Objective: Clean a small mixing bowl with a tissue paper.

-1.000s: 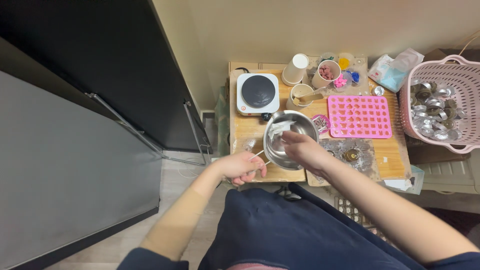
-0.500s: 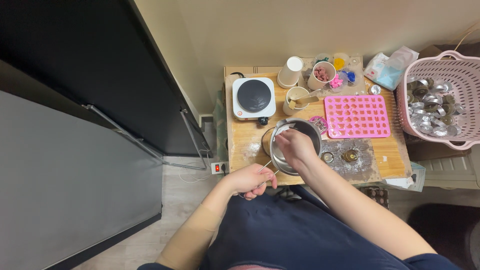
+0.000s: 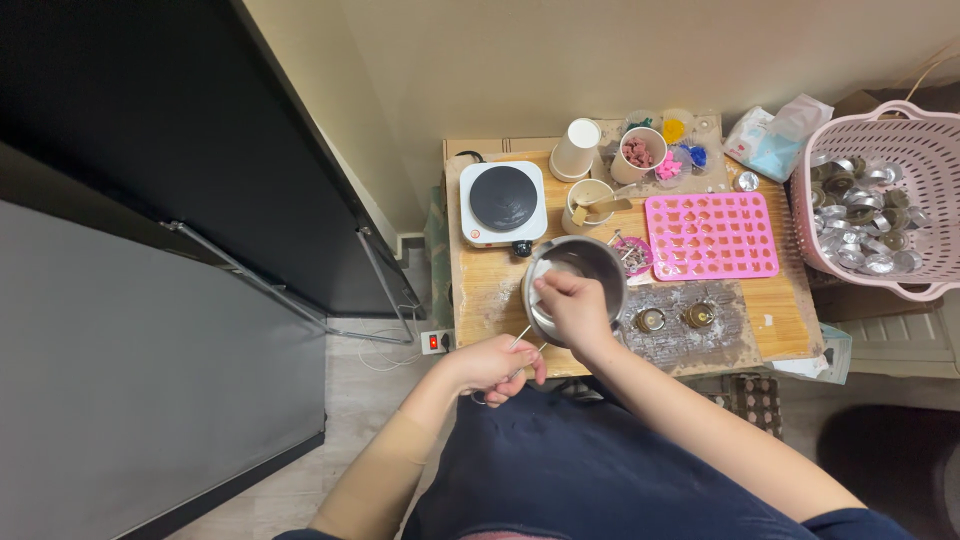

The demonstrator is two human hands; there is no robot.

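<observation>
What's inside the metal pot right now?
Inside the metal pot the right hand presses something white against the wall. The hand covers the rest of the bottom.

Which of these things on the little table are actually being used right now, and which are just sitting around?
In use:
- metal pot, its handle held by the left hand
- white cloth or paper, pressed inside the pot by the right hand

Lying about:
- hot plate
- pink mould
- paper cups
- pink basket of metal tins
</observation>
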